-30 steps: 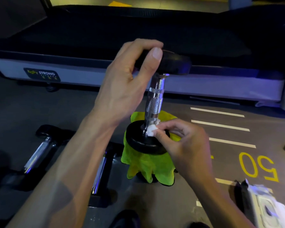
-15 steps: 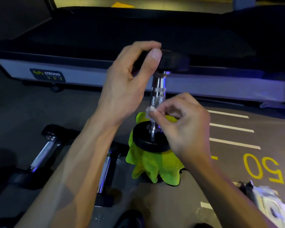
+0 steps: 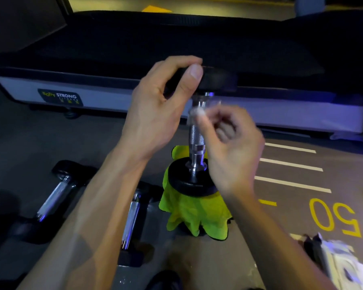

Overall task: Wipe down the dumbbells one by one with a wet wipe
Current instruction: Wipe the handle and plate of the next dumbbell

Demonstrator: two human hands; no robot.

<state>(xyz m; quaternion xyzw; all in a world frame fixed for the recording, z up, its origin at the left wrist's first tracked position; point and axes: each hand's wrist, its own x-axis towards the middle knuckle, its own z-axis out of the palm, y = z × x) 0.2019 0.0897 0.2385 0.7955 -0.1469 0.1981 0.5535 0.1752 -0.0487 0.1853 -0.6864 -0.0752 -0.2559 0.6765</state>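
Wipe, pinched in your right hand, has climbed from lower plate to upper handle while your left hand grips the top plate, so the shaft pass nears completion.

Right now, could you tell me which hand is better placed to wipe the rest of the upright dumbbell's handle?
The right hand, probably: it pinches the wet wipe against the handle, while the left hand grips the top weight, steadying the dumbbell.
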